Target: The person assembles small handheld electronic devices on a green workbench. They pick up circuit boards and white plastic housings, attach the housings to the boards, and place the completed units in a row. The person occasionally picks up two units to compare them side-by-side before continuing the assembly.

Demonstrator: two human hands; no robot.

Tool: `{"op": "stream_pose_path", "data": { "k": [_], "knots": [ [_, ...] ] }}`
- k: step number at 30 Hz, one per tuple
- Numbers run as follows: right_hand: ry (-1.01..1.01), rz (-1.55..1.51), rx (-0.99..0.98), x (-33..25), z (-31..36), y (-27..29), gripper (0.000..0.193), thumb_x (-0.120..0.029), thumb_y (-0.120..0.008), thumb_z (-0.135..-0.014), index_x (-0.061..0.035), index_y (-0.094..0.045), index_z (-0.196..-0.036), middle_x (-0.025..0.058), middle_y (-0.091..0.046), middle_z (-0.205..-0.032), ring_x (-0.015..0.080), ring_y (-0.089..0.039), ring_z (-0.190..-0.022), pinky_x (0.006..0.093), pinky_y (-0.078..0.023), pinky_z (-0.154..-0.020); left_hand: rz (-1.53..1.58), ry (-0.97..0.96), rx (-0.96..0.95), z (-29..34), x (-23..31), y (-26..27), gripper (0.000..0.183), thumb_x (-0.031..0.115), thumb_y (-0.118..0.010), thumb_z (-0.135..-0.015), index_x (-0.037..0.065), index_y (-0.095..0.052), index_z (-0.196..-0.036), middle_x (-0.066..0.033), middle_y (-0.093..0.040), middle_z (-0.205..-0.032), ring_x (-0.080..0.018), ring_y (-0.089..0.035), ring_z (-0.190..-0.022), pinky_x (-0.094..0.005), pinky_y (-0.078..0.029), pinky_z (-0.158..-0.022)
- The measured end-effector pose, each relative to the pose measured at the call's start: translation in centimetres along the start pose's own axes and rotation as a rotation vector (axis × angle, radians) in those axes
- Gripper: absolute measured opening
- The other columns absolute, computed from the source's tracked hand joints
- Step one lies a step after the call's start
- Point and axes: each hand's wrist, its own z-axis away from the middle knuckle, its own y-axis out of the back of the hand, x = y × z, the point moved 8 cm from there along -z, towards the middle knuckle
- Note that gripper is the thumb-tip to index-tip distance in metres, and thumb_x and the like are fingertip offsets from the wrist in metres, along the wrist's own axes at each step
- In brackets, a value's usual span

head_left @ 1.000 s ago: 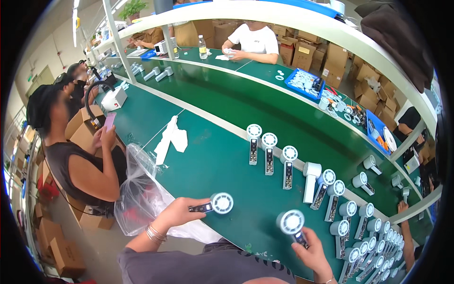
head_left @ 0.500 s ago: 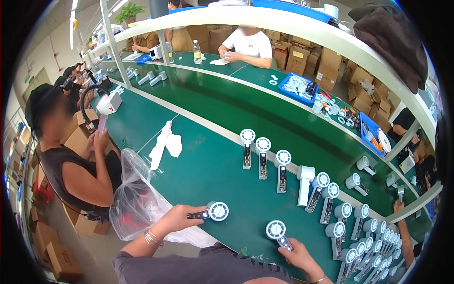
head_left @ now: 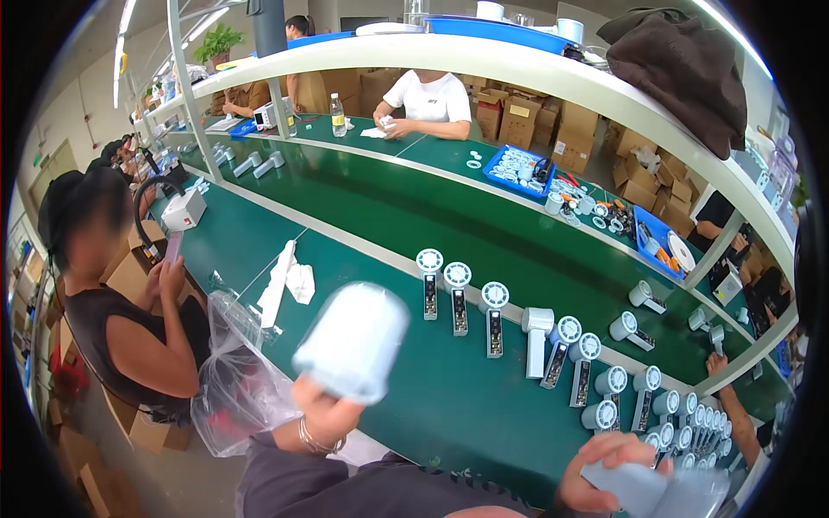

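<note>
Head view, left hand (head_left: 326,414): fingers closed on a pale handheld fan (head_left: 354,341), raised above the near edge of the green tabletop (head_left: 449,393); motion blur hides its detail.
Right hand (head_left: 596,473): gripping a second pale fan (head_left: 635,490), also blurred, by the tabletop's near edge toward its right end.
Fan row (head_left: 494,298): along the tabletop's far edge, crowding together at the right; most handles show bare circuit boards.
Labels: yellowish one on the clear bottle (head_left: 337,115), yellow sticker on a cardboard carton (head_left: 518,121); print too small to read.
Blue tray (head_left: 511,186): on the far bench, filled with white round parts.
Second blue tray (head_left: 646,244): orange parts, white disc.
Clear plastic bag (head_left: 229,380): at the tabletop's near left edge, contents unclear.
</note>
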Motion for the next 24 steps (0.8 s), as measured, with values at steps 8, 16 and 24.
{"op": "stream_pose_path", "data": {
  "k": [8,16,24],
  "knots": [
    [-0.193,-0.083,-0.016,-0.2,-0.7,-0.4,0.034,-0.002,-0.060,-0.076,-0.0020,-0.049,-0.108,0.0136,-0.060,-0.088,0.0193,-0.058,-0.069,0.0250,-0.045,-0.059,0.489,-0.004,0.426,0.1,1.0,2.3,0.019,0.008,-0.072,-0.067,0.001,-0.064,-0.083,-0.0079,-0.062,-0.082,-0.0132,-0.056,-0.071,-0.0238,-0.043,-0.060],
    [-1.270,0.515,-0.788,8.4,12.7,0.8,0.048,-0.016,-0.067,-0.078,0.0025,-0.047,-0.118,0.0180,-0.062,-0.086,0.0256,-0.063,-0.078,0.0326,-0.049,-0.068,-0.091,0.505,-0.550,5.1,-8.2,-1.7,0.050,0.009,-0.073,-0.069,0.007,-0.060,-0.117,-0.0144,-0.063,-0.081,-0.0182,-0.058,-0.067,-0.0277,-0.046,-0.062],
    [-0.915,0.530,-0.589,8.1,6.4,-2.0,0.026,-0.008,-0.059,-0.082,0.0006,-0.051,-0.106,0.0050,-0.053,-0.080,0.0099,-0.049,-0.066,0.0288,-0.043,-0.059,-0.135,0.424,-0.311,4.6,-7.2,-2.3,0.044,0.010,-0.071,-0.073,0.003,-0.059,-0.114,-0.0064,-0.059,-0.077,-0.0114,-0.053,-0.068,-0.0235,-0.043,-0.062]
  ]
}}
